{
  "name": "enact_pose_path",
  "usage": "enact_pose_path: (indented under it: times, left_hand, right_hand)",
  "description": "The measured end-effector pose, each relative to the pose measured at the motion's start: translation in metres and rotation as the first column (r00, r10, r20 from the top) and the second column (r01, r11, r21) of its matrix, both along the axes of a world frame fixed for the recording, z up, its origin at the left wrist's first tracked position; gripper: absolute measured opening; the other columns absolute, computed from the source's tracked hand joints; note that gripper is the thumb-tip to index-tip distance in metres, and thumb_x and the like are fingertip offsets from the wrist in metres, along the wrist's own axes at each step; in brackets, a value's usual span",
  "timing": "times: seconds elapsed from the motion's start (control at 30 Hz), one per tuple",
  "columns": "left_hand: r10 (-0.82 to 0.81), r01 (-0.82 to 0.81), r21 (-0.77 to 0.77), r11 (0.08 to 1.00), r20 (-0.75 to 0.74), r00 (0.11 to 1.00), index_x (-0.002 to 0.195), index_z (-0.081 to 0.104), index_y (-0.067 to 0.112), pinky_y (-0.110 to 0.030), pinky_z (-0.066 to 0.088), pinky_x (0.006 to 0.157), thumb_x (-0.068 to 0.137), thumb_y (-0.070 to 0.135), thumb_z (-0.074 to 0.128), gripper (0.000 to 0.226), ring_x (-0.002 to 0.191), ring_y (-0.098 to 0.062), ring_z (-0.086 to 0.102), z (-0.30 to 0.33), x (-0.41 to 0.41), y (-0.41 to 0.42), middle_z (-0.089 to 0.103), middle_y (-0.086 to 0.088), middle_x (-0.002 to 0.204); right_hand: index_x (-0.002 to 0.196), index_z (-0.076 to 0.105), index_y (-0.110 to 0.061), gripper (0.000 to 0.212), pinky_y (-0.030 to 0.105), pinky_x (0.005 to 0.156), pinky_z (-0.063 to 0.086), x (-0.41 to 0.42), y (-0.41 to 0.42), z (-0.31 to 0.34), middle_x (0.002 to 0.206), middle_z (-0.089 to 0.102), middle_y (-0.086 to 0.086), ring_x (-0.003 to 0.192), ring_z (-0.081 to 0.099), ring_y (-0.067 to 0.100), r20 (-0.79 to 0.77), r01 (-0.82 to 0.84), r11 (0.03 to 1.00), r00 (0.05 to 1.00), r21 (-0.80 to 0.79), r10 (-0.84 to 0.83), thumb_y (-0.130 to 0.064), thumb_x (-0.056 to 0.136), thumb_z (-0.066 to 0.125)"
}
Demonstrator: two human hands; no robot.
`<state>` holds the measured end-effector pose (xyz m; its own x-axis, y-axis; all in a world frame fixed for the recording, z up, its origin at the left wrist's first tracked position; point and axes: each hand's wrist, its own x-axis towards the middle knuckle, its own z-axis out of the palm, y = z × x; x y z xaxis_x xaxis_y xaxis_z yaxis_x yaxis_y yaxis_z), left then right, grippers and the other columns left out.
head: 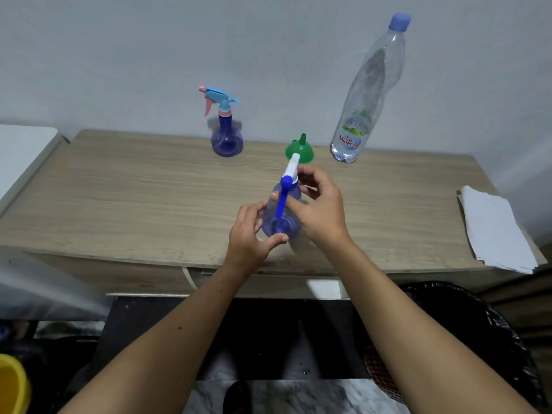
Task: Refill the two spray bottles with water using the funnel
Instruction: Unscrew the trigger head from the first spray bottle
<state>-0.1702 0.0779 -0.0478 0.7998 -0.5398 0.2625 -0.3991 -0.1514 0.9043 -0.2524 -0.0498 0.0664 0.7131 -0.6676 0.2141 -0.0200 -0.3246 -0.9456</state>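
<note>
Both hands on spray bottle, left hand cupping base, right hand pinching neck.

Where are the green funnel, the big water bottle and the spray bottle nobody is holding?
green funnel (301, 149): head view, on its upturned cone.
big water bottle (369, 85): head view, on its clear body.
free spray bottle (226, 140): head view, on its round purple base.

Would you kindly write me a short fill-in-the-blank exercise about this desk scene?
1. Both hands hold the spray bottle with the ___ and white head.
2. The green plastic funnel sits with its spout pointing ___.
3. The tall clear water bottle has a ___ cap.

Missing words: blue; up; blue
</note>
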Motion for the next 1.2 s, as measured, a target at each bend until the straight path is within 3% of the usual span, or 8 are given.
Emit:
enact_pose_path:
  times: [0.2,0.27,0.37,0.57,0.73,0.9,1.03,1.2]
  left_hand:
    - [0.002,-0.002,0.015,1.000,0.008,1.000,0.142,0.058,0.005,-0.020,0.056,0.100,0.070,0.018,0.101,0.085,0.120,-0.005,0.063,0.003,-0.001,0.000,0.058,0.000,0.130]
    - [0.007,-0.007,0.014,1.000,-0.008,1.000,0.140,0.059,0.005,-0.023,0.057,0.102,0.070,0.016,0.101,0.083,0.121,-0.001,0.062,0.003,-0.001,-0.001,0.058,0.000,0.130]
    - [0.003,-0.002,0.023,1.000,-0.023,1.000,0.141,0.060,0.005,-0.035,0.059,0.103,0.070,0.013,0.100,0.082,0.122,-0.011,0.063,0.003,-0.002,-0.001,0.058,-0.004,0.130]
    - [0.015,-0.013,0.053,0.998,-0.027,1.000,0.144,0.056,0.009,-0.031,0.057,0.105,0.072,0.019,0.099,0.085,0.123,-0.009,0.062,0.007,-0.004,-0.001,0.056,0.000,0.133]
    - [0.022,-0.020,0.042,0.999,-0.058,0.998,0.143,0.058,0.006,-0.037,0.058,0.106,0.070,0.016,0.100,0.085,0.124,-0.011,0.063,0.004,-0.005,-0.003,0.056,-0.002,0.133]
    - [0.017,-0.014,0.052,0.999,-0.059,0.998,0.145,0.055,0.007,-0.039,0.059,0.105,0.071,0.018,0.099,0.087,0.124,-0.015,0.063,0.006,-0.005,-0.003,0.055,-0.003,0.134]
    - [0.001,0.004,0.067,0.998,-0.073,0.997,0.147,0.054,0.009,-0.041,0.058,0.106,0.072,0.030,0.096,0.089,0.125,-0.017,0.063,0.007,-0.005,-0.004,0.054,-0.001,0.136]
    - [0.016,-0.011,0.078,0.997,-0.071,0.997,0.147,0.053,0.011,-0.041,0.058,0.106,0.071,0.033,0.095,0.090,0.125,-0.017,0.063,0.007,-0.002,-0.003,0.053,0.000,0.136]
  right_hand:
    - [0.116,0.073,-0.022,0.034,0.043,0.101,0.059,-0.002,-0.002,0.005,0.111,0.077,-0.006,0.106,0.073,0.014,0.003,-0.016,1.000,1.000,0.012,0.016,-0.001,0.090,0.071]
    - [0.119,0.072,-0.020,0.033,0.039,0.102,0.058,-0.004,-0.002,0.008,0.114,0.076,-0.006,0.107,0.072,0.012,0.002,-0.039,0.999,0.999,-0.008,0.039,-0.007,0.088,0.072]
    - [0.112,0.071,-0.019,0.038,0.029,0.094,0.059,0.000,-0.002,0.010,0.111,0.071,-0.005,0.101,0.069,0.011,-0.017,-0.013,0.999,1.000,-0.050,0.012,-0.012,0.079,0.088]
    - [0.125,0.074,-0.016,0.039,0.038,0.105,0.057,-0.004,-0.007,0.010,0.116,0.078,-0.005,0.109,0.073,0.012,-0.051,-0.052,0.998,0.997,-0.026,0.051,0.003,0.093,0.066]
    - [0.121,0.069,-0.017,0.045,0.032,0.098,0.060,0.000,-0.004,0.012,0.116,0.071,-0.002,0.105,0.071,0.016,-0.021,-0.027,1.000,0.999,-0.014,0.027,-0.002,0.082,0.085]
    - [0.122,0.069,-0.018,0.041,0.039,0.104,0.058,-0.002,-0.007,0.012,0.116,0.075,-0.003,0.111,0.072,0.014,-0.028,-0.076,0.997,0.997,0.031,0.077,0.006,0.089,0.071]
    - [0.117,0.068,-0.023,0.043,0.030,0.098,0.059,-0.001,-0.004,0.010,0.116,0.070,-0.004,0.106,0.069,0.010,-0.039,-0.035,0.999,0.999,-0.014,0.034,-0.006,0.082,0.087]
    - [0.120,0.069,-0.022,0.043,0.041,0.103,0.059,0.002,-0.006,0.012,0.112,0.075,-0.005,0.109,0.072,0.015,-0.025,-0.060,0.997,0.998,0.040,0.061,0.001,0.085,0.079]
